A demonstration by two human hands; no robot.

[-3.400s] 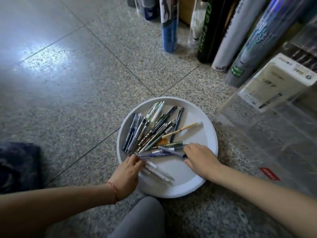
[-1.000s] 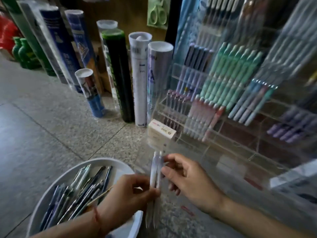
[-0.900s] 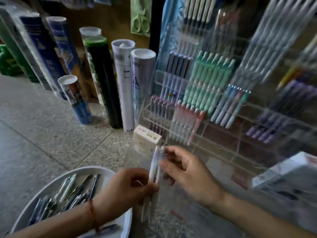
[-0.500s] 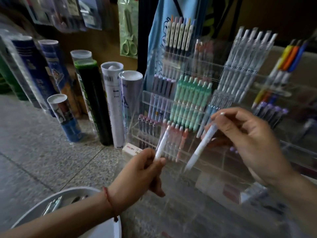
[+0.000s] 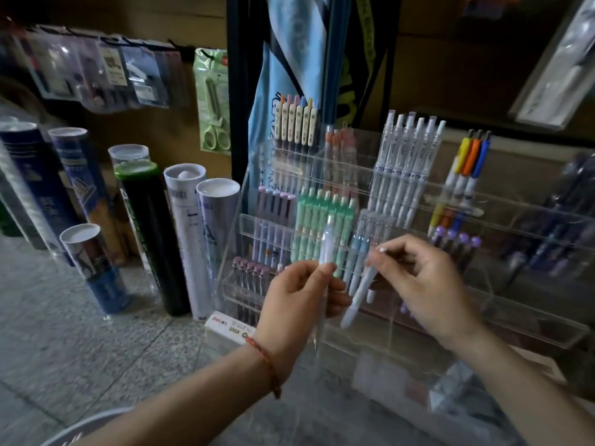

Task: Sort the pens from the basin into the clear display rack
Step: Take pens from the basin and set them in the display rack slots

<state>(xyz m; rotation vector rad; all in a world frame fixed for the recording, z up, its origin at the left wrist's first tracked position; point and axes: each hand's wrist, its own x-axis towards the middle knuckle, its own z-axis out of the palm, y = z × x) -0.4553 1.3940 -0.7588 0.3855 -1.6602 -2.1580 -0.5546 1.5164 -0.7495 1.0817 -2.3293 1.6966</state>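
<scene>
The left hand point(image 5: 299, 297), a red cord bracelet point(image 5: 269, 368) on its wrist, pinches a pale pen point(image 5: 326, 243) between thumb and fingers and holds it upright, its top end at twelve o'clock and overlapping the row of mint-green pens point(image 5: 322, 226) in the clear display rack point(image 5: 515, 317). At three o'clock from it, close but apart, the right hand point(image 5: 425, 284) has its fingers curled round the upper end of a second pale pen point(image 5: 360, 291), which slants with its tip toward seven o'clock in front of the rack's lower tiers. The rack fills the frame from centre to three o'clock (its rows are grouped by colour: lilac, green, white, orange). Only a sliver of the basin point(image 5: 93, 421) shows, at seven o'clock in the frame. Tall cardboard tubes point(image 5: 190, 239) stand on the floor at nine o'clock, and a small white box point(image 5: 230, 326) sits at the rack's foot.
</scene>
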